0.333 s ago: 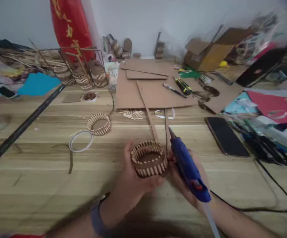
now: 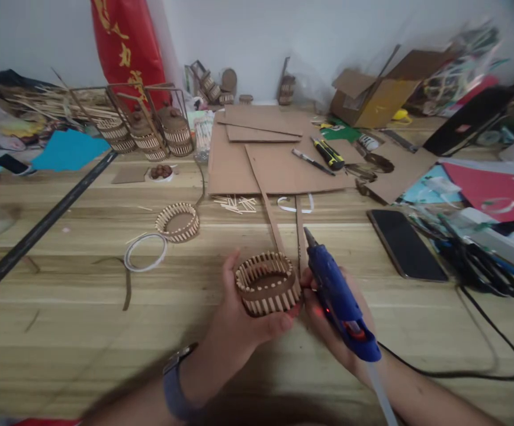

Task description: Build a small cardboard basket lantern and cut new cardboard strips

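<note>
My left hand is wrapped round a small round basket of brown card and upright wooden sticks, tilted slightly above the table. In my right hand is a blue glue gun, its nozzle pointing up and away; the fingertips are close to the basket's right side. A thin brown strip runs from the cardboard sheet down to the basket's far rim. Another narrow strip lies just right of it. A second stick ring rests on the table, beside a white ring.
A large cardboard sheet carries a pen and a yellow-black cutter. On the right lie a phone and black cables. Finished stick baskets stand at the back left. Loose sticks lie near the sheet.
The basket and both hands have shifted very slightly to the right. The glue gun has also moved a little right, still in my right hand.
</note>
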Available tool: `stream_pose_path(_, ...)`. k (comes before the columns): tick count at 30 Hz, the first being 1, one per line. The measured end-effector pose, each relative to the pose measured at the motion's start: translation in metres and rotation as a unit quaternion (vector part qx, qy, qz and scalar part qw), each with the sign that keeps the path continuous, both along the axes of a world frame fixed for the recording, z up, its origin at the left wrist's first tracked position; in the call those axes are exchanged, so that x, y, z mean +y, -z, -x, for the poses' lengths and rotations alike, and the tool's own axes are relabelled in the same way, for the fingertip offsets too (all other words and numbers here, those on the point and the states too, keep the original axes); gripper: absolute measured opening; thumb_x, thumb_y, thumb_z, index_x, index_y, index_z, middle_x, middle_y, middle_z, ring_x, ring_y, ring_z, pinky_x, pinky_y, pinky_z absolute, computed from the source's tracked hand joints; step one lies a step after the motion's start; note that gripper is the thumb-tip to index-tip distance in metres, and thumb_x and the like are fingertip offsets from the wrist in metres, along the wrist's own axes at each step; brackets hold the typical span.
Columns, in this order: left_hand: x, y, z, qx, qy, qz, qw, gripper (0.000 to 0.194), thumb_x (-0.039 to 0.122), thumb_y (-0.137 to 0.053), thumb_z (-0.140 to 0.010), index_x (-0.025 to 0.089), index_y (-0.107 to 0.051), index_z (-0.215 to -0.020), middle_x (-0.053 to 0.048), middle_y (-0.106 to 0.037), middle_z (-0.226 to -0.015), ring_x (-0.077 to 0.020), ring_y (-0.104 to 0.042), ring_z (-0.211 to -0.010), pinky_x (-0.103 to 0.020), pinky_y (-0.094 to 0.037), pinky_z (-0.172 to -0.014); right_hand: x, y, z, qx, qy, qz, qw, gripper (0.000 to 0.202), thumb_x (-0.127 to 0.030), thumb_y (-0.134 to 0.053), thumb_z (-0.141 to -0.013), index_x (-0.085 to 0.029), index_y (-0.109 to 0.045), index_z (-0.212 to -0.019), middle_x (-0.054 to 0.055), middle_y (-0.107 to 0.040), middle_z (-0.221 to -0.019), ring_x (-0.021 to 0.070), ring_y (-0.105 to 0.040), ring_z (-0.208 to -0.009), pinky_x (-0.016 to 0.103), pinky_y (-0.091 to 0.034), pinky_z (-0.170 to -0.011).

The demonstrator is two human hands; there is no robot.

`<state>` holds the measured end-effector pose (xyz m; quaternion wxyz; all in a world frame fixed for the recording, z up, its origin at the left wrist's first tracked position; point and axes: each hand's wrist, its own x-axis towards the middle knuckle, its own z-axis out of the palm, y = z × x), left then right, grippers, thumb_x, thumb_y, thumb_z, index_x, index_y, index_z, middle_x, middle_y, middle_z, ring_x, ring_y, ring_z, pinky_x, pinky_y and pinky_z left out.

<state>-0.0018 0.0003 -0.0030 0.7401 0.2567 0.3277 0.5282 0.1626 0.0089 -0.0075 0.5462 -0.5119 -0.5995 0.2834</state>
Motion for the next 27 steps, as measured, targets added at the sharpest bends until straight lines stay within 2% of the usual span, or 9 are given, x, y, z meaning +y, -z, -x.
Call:
stream_pose_path(2,0.000,-0.003,0.001,0.001,0.009,0.021,1.000,0.131,0.021,-0.095,-0.056,0.038,-0.003,-0.148,-0.011,-0.059,-0.134,-0.0325,-0.062,-0.120,-0.056,-0.044,-0.105,0.000,-0.004,0.000,-0.017,0.003,-0.017,1.000,0.014,-0.020,-0.065,-0.077,-0.028,-0.060,-0.086,-0.001,-0.065,-0.081,0.0184,-0.063,-0.072,0.032,-0.053,-0.065)
stream_pose_path(4,0.001,-0.007,0.003,0.006,0.014,0.036,0.999,0.128,0.020,-0.095,-0.057,0.036,-0.007,-0.148,-0.012,-0.058,-0.137,-0.0324,-0.061,-0.121,-0.055,-0.044,-0.105,0.001,-0.007,-0.002,-0.012,-0.006,0.000,1.000,0.009,-0.022,-0.064,-0.079,-0.027,-0.059,-0.085,0.000,-0.065,-0.080,0.0179,-0.063,-0.072,0.031,-0.053,-0.065)
stream_pose_path(10,0.003,-0.010,0.006,0.010,0.012,0.046,0.999,0.124,0.024,-0.096,-0.056,0.030,-0.014,-0.148,-0.014,-0.061,-0.134,-0.0326,-0.060,-0.122,-0.056,-0.037,-0.111,0.006,-0.017,-0.007,0.027,-0.057,0.110,0.992,0.011,-0.030,-0.066,-0.080,-0.024,-0.057,-0.082,0.002,-0.061,-0.082,0.0180,-0.061,-0.076,0.033,-0.054,-0.072)
stream_pose_path(14,0.003,-0.013,0.006,0.017,-0.007,0.057,0.998,0.126,0.023,-0.096,-0.053,0.030,-0.014,-0.148,-0.012,-0.061,-0.135,-0.0307,-0.060,-0.123,-0.053,-0.038,-0.112,0.005,-0.015,-0.004,0.062,-0.046,0.141,0.987,0.015,-0.035,-0.067,-0.079,-0.024,-0.057,-0.081,0.001,-0.060,-0.079,0.0178,-0.059,-0.072,0.033,-0.053,-0.069)
stream_pose_path(19,0.003,-0.017,0.005,0.008,-0.019,0.063,0.998,0.129,0.020,-0.096,-0.053,0.033,-0.010,-0.148,-0.012,-0.059,-0.136,-0.0325,-0.060,-0.122,-0.055,-0.041,-0.109,0.004,-0.021,-0.004,0.043,-0.031,0.172,0.984,0.021,-0.042,-0.068,-0.078,-0.024,-0.059,-0.084,0.003,-0.063,-0.084,0.0200,-0.061,-0.074,0.038,-0.055,-0.073)
stream_pose_path(23,0.004,-0.015,0.005,0.018,-0.029,0.067,0.997,0.126,0.018,-0.095,-0.053,0.032,-0.013,-0.147,-0.012,-0.060,-0.136,-0.0326,-0.061,-0.122,-0.054,-0.042,-0.108,0.005,-0.028,-0.005,0.023,-0.028,0.180,0.983,0.019,-0.041,-0.069,-0.076,-0.025,-0.059,-0.081,0.003,-0.063,-0.080,0.0208,-0.062,-0.073,0.038,-0.055,-0.073)
stream_pose_path(27,0.004,-0.009,0.007,0.021,-0.027,0.046,0.998,0.128,0.020,-0.096,-0.052,0.033,-0.012,-0.148,-0.013,-0.061,-0.134,-0.0335,-0.060,-0.122,-0.056,-0.040,-0.109,0.005,-0.024,-0.005,0.042,-0.024,0.169,0.984,0.022,-0.043,-0.069,-0.075,-0.025,-0.059,-0.081,0.004,-0.064,-0.081,0.0222,-0.063,-0.075,0.039,-0.055,-0.072)
